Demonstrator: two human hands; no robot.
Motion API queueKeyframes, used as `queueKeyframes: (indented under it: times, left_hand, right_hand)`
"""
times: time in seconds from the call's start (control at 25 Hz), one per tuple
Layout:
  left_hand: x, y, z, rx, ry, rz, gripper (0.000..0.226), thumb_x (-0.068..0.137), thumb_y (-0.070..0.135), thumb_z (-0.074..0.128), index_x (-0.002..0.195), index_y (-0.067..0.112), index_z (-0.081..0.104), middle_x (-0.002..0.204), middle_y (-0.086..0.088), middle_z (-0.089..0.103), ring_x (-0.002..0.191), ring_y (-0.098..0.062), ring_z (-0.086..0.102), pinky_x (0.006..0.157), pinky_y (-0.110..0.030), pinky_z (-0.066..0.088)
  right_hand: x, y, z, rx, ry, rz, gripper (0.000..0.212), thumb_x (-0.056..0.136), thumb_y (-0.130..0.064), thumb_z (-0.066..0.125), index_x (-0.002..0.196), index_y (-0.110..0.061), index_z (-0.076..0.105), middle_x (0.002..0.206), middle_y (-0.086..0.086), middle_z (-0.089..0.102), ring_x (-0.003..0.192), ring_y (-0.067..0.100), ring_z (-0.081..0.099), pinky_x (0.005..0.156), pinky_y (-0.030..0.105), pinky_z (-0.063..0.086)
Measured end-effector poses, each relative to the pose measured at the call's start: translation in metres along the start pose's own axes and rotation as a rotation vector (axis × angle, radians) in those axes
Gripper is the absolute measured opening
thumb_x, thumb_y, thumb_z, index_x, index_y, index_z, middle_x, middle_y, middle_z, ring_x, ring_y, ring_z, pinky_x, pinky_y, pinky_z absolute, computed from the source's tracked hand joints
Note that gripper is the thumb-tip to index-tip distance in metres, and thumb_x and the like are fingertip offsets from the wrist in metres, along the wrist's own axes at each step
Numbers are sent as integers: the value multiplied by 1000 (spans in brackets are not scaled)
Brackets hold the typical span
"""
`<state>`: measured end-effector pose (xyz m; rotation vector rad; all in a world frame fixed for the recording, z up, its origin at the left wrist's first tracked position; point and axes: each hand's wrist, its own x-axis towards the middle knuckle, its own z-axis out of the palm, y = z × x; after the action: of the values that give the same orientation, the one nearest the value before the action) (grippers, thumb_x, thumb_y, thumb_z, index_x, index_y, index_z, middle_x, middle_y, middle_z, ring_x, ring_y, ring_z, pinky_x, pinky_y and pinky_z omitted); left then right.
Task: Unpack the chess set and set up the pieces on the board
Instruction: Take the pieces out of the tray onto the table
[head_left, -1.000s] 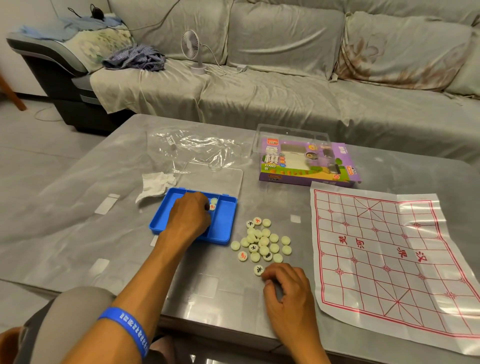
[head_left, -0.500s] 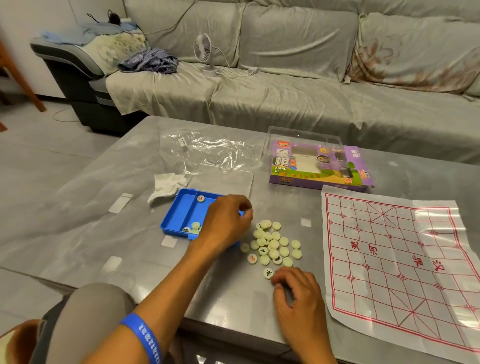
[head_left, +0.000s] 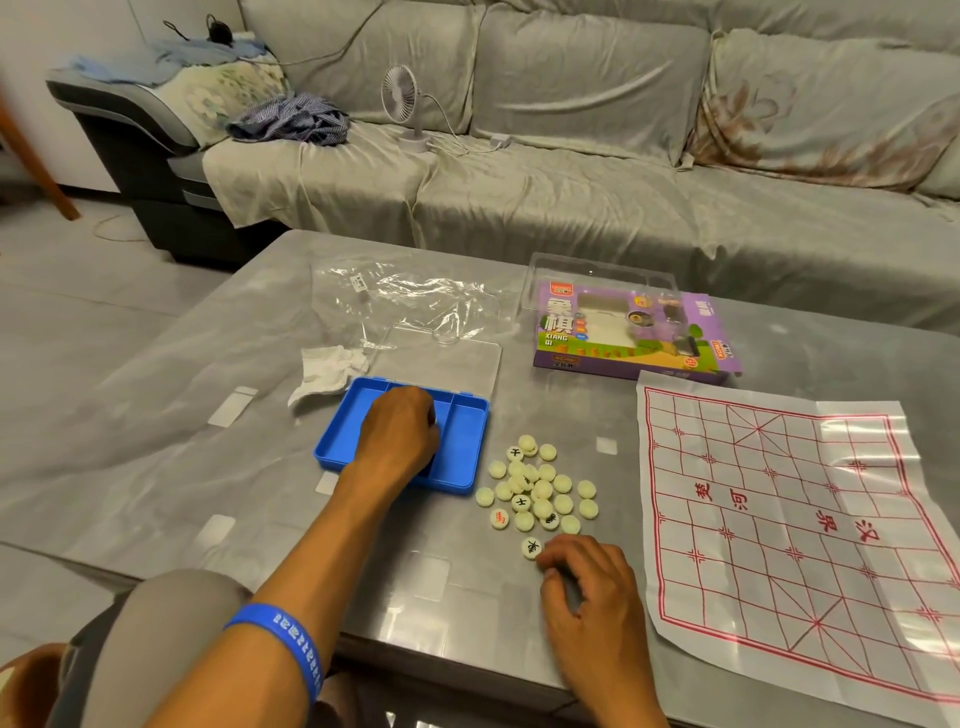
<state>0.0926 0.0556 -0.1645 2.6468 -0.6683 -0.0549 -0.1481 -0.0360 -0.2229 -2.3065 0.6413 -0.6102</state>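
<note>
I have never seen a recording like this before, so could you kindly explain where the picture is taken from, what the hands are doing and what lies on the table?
There is no machine: a person wears a camera on the head, looking forward and down at their own bare hands. The left hand reaches into a blue tray; its fingers are curled, but what they hold is hidden. The right hand rests on the grey table with curled fingers beside one chess piece. A pile of pale round pieces lies next to the tray. To the right lies the paper board, with no pieces on it yet, and behind it the purple box.
</note>
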Motion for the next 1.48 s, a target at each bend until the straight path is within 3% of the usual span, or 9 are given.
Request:
queueKeyframes:
  times: [0.32,0.48,0.6,0.72,0.84,1.04,1.16,1.32,1.48]
  left_hand:
    - [1,-2,2,-48,42,8,8,87,14,62,81,14,66,72,-3,64,71,-22,60,58,-30,45]
    - [4,-1,4,-70,38,41,23,88,11,60,109,16,68,104,-3,68,93,-25,62,73,-31,50]
    - [3,-5,10,-37,-17,30,22,89,10,58,106,16,70,99,-6,71,88,-23,63,72,-30,51]
    - [2,-2,1,-72,71,-1,13,87,16,62,96,14,71,90,-5,71,78,-19,62,66,-29,53]
    - [-8,21,-22,-213,156,56,9,85,18,65,91,15,72,85,0,69,71,-12,59,57,-18,42]
    - [-57,72,7,-133,-150,346,14,89,25,62,98,20,70,97,-1,68,83,-17,61,71,-28,53]
    - [-48,66,10,-156,-196,271,30,89,44,59,109,23,68,104,1,68,90,-18,62,75,-30,50]
    - [-8,12,-20,-73,77,49,18,90,28,51,87,17,66,85,-4,69,93,-23,60,68,-34,49]
    - [3,-12,-12,95,-65,-58,13,87,19,49,81,11,56,85,-10,59,101,-29,49,65,-35,40]
  right_hand:
    - [0,1,1,-1,27,-15,14,84,-28,51,87,-28,64,92,-18,60,92,1,52,76,11,38]
    - [0,2,2,-4,8,-2,14,84,-29,50,87,-29,64,92,-18,60,93,2,52,76,10,37]
    - [0,2,1,-6,20,-7,12,83,-26,52,87,-29,64,92,-19,58,91,2,52,75,10,37]
    - [0,2,1,-6,23,-10,11,83,-26,53,86,-30,63,91,-21,57,91,2,52,75,10,37]
    - [1,1,2,-12,30,-18,13,84,-31,50,85,-31,63,91,-21,57,91,1,52,74,10,37]
    - [1,0,1,-31,35,-15,12,81,-25,53,84,-28,64,89,-15,62,87,3,52,74,10,38]
    - [2,0,2,-30,33,-16,11,81,-25,54,84,-29,63,89,-14,62,86,4,52,74,11,38]
    - [2,1,3,-26,41,-26,11,81,-25,54,84,-30,63,89,-18,60,88,3,53,74,11,38]
    - [2,0,0,-12,42,-36,12,80,-23,55,83,-33,62,88,-21,57,89,3,53,74,12,37]
